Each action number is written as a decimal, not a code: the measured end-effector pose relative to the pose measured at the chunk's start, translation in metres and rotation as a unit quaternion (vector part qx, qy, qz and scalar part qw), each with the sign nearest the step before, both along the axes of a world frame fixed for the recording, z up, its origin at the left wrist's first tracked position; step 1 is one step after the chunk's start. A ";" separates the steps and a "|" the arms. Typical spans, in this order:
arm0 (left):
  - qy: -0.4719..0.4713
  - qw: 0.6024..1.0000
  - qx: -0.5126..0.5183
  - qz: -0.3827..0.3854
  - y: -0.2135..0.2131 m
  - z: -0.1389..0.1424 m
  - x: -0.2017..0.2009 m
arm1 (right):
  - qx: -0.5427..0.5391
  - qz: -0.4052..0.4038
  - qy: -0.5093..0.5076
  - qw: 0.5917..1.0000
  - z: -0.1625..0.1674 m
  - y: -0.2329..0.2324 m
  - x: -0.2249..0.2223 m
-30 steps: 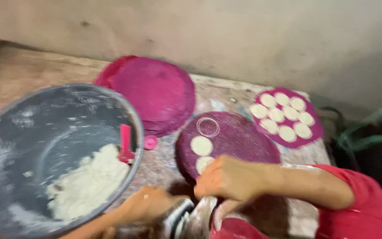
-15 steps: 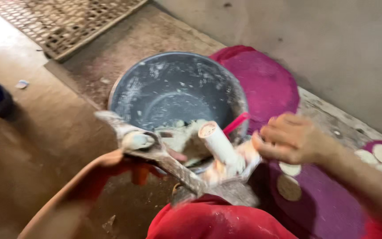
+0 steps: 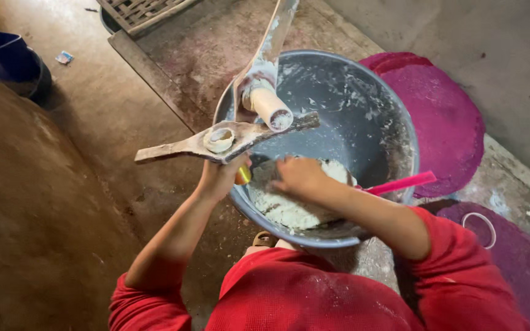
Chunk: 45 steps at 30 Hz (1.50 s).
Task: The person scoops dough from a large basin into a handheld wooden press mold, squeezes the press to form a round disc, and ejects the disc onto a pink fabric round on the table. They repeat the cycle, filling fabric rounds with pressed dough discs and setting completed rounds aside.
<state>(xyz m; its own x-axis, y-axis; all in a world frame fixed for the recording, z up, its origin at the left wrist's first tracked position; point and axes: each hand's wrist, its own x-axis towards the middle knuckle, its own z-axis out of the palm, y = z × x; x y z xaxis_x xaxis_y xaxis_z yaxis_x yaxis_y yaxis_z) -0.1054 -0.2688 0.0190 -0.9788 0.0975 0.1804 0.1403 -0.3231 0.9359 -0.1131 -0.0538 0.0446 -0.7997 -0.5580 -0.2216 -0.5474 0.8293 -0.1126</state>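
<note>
Press point(image 3: 228, 140) now raised over basin point(image 3: 363, 122)

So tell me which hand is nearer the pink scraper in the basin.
Right. The right hand is on the dough beside the pink scraper; the left hand grips the wooden press at the basin rim, farther off.

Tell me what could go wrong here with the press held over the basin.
The left hand holds the open wooden press by one spot, so it might tip. The right hand digs dough at the grey basin rim, so some may spill. The pink scraper leaning on the rim could slide off.
</note>
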 end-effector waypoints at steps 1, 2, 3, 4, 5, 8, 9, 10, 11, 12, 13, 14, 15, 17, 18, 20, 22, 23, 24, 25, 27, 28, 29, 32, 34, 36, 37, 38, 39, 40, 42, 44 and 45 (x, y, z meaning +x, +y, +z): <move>0.000 0.999 0.042 -0.007 -0.004 -0.001 -0.002 | 0.039 0.024 -0.019 0.999 -0.012 -0.008 -0.005; -0.015 0.998 0.050 -0.020 -0.008 -0.002 -0.002 | 0.076 0.049 -0.035 0.995 -0.012 -0.014 -0.011; -0.029 0.997 0.057 -0.035 -0.013 -0.002 -0.001 | 0.113 0.074 -0.050 0.990 -0.012 -0.010 -0.017; -0.044 0.996 0.062 -0.051 -0.019 -0.002 0.000 | 0.107 0.000 -0.098 0.989 -0.008 0.000 -0.024; -0.061 0.993 0.073 -0.067 -0.027 -0.003 0.004 | 0.101 -0.076 -0.147 0.981 0.001 0.016 -0.032; -0.086 0.986 0.086 -0.114 -0.058 -0.003 0.013 | -0.118 0.000 -0.212 0.970 0.062 0.086 -0.038; -0.082 0.985 0.081 -0.126 -0.065 -0.003 0.016 | -0.189 -0.066 -0.232 0.952 0.081 0.105 -0.033; -0.077 0.985 0.074 -0.138 -0.071 -0.004 0.016 | -0.262 -0.116 -0.239 0.928 0.101 0.121 -0.025; -0.068 0.983 0.073 -0.153 -0.074 -0.005 0.015 | -0.332 -0.165 -0.243 0.897 0.119 0.132 -0.016; -0.059 0.981 0.073 -0.168 -0.074 -0.006 0.014 | -0.343 -0.168 -0.192 0.904 0.132 0.135 -0.008; -0.050 0.979 0.073 -0.184 -0.071 -0.006 0.012 | -0.353 -0.174 -0.140 0.909 0.146 0.135 0.001; -0.074 0.974 0.073 -0.201 -0.067 -0.007 0.009 | -0.362 -0.180 -0.091 0.910 0.158 0.134 0.009; -0.101 0.968 0.072 -0.219 -0.059 -0.007 0.006 | -0.352 -0.123 -0.004 0.928 0.166 0.129 0.016; -0.113 0.964 0.074 -0.230 -0.045 -0.007 0.002 | -0.317 -0.006 0.167 0.934 0.171 0.114 0.024; -0.095 0.967 0.077 -0.223 -0.037 -0.006 0.000 | -0.299 -0.039 0.168 0.938 0.169 0.108 0.026; -0.092 0.965 0.102 -0.223 -0.019 -0.003 -0.002 | -0.266 -0.100 0.167 0.944 0.158 0.099 0.028; -0.127 0.952 0.147 -0.235 -0.002 0.000 -0.003 | -0.324 -0.138 0.158 0.922 0.134 0.091 0.026; -0.129 0.952 0.167 -0.220 0.007 0.001 -0.002 | -0.353 -0.157 0.152 0.910 0.121 0.089 0.026; -0.129 0.952 0.188 -0.204 0.018 0.002 -0.002 | -0.317 -0.224 0.115 0.914 0.107 0.086 0.028; -0.126 0.951 0.210 -0.188 0.028 0.002 -0.003 | -0.280 -0.288 0.079 0.912 0.093 0.082 0.028; -0.134 0.959 0.196 -0.152 0.043 0.004 -0.008 | -0.328 -0.274 0.075 0.901 0.072 0.076 0.032; -0.139 0.963 0.190 -0.133 0.046 0.005 -0.011 | -0.411 -0.192 0.103 0.885 0.066 0.075 0.034; -0.138 0.967 0.173 -0.125 0.045 0.008 -0.015 | -0.487 -0.109 0.128 0.857 0.064 0.078 0.036; -0.087 0.986 0.096 -0.108 0.029 0.022 -0.026 | -0.498 -0.374 -0.107 0.775 0.078 0.104 0.035; 0.013 0.994 0.010 -0.104 0.023 0.037 -0.024 | -0.539 -0.378 -0.137 0.740 0.100 0.139 0.031; 0.144 0.984 -0.077 -0.073 0.025 0.055 -0.014 | -0.531 -0.284 -0.182 0.777 0.120 0.168 0.021; 0.208 0.969 -0.121 -0.059 0.028 0.064 -0.007 | -0.510 -0.278 -0.201 0.789 0.125 0.176 0.016; 0.165 0.971 -0.160 -0.062 0.033 0.073 -0.001 | -0.488 -0.271 -0.219 0.800 0.131 0.182 0.014; 0.123 0.970 -0.200 -0.066 0.038 0.081 0.003 | -0.466 -0.264 -0.237 0.811 0.134 0.184 0.013; 0.084 0.965 -0.239 -0.068 0.041 0.088 0.006 | -0.431 -0.267 -0.190 0.841 0.134 0.181 0.013; 0.204 0.917 -0.342 0.004 0.048 0.097 0.008 | -0.353 -0.269 -0.093 0.891 0.132 0.166 0.019; 0.219 0.908 -0.356 0.009 0.055 0.098 0.008 | -0.333 -0.108 0.182 0.919 0.128 0.144 0.031; 0.180 0.930 -0.321 -0.017 0.058 0.096 0.007 | -0.310 -0.017 0.312 0.898 0.128 0.134 0.037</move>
<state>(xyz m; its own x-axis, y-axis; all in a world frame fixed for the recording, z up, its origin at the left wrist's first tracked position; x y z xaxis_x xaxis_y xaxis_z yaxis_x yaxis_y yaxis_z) -0.0988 -0.2109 0.1151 -0.8603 0.3281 0.3902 0.4823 0.2755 0.8316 -0.0763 0.0802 0.1725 -0.6790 -0.3932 0.6200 -0.6405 0.7300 -0.2385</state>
